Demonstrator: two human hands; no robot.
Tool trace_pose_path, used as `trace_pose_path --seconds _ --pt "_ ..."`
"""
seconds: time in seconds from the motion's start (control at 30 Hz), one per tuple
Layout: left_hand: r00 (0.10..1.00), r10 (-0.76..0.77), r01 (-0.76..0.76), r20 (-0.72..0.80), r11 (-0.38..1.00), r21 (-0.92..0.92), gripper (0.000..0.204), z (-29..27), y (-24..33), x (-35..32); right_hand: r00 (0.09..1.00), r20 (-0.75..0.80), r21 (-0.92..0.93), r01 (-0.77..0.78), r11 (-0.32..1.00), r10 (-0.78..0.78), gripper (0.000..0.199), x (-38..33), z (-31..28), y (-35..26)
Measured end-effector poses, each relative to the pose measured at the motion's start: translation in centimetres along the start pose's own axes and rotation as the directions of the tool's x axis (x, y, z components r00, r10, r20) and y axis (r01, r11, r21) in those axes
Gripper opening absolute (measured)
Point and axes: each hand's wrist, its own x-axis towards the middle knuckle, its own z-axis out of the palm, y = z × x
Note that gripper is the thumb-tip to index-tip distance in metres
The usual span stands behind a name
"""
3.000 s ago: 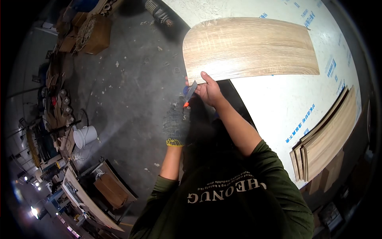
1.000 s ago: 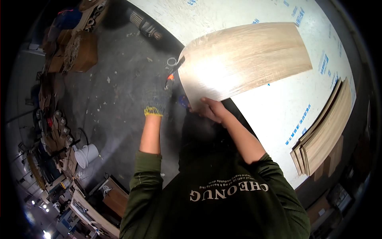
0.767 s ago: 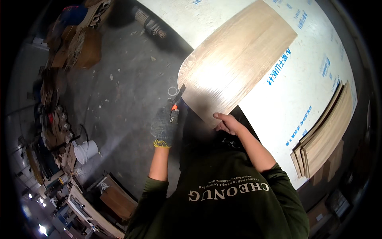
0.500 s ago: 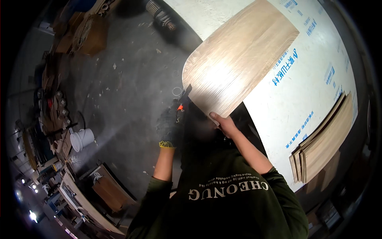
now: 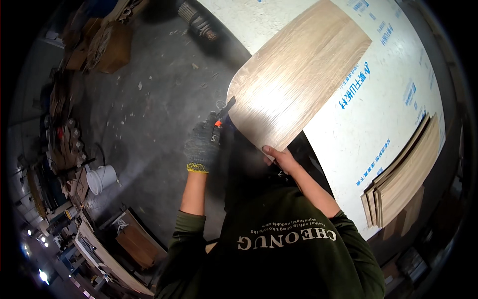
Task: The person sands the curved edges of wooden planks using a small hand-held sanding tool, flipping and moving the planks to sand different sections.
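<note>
A wood-grain panel [image 5: 301,72] with rounded near corners lies across the white table and juts over its left edge. My right hand [image 5: 282,158] is bare and closed on the panel's near corner, thumb on top. My left hand [image 5: 202,142], in a grey glove with a yellow cuff, is closed round a dark flat-bladed hand tool [image 5: 227,106] with an orange part. The blade's tip is at the panel's left rounded edge; I cannot tell whether it touches. Its exact kind does not show, as the glove hides the grip.
The white table [image 5: 343,144] carries blue print. A stack of curved wood-grain panels [image 5: 406,174] lies at its right edge. On the grey floor to the left stand a white bucket [image 5: 101,179] and cardboard [image 5: 109,52]. A ribbed cylindrical object [image 5: 198,21] is beyond the panel.
My left hand has swung left and slightly away from me, with the tool still in it. The panel and my right hand have barely shifted.
</note>
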Motion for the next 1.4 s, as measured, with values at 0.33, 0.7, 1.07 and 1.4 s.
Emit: trace_pose_path --seconds 0.33,0.7,1.07,1.4 --pt "0.956 0.167 -0.172 0.24 0.985 0.0 0.045 -1.9 -2.1 6.6 0.991 0.102 0.055 0.086 0.995 -0.091 0.017 -0.8 0.6 -1.8" --pt "0.947 0.319 -0.313 0.039 0.943 -0.113 0.041 -1.5 -0.7 6.9 0.984 0.126 0.089 -0.135 0.987 0.124 0.013 -3.1 -3.0 -1.8" --pt "0.994 0.112 -0.113 -0.015 0.98 -0.166 0.041 1.2 3.0 -3.1 0.966 -0.255 0.339 0.043 0.94 0.048 0.029 -8.3 -5.3 6.7" --pt "0.974 0.226 -0.226 -0.005 0.974 -0.028 0.041 1.2 2.0 -1.3 0.996 0.057 0.226 0.058 0.972 -0.073 0.042 -6.5 -2.4 7.2"
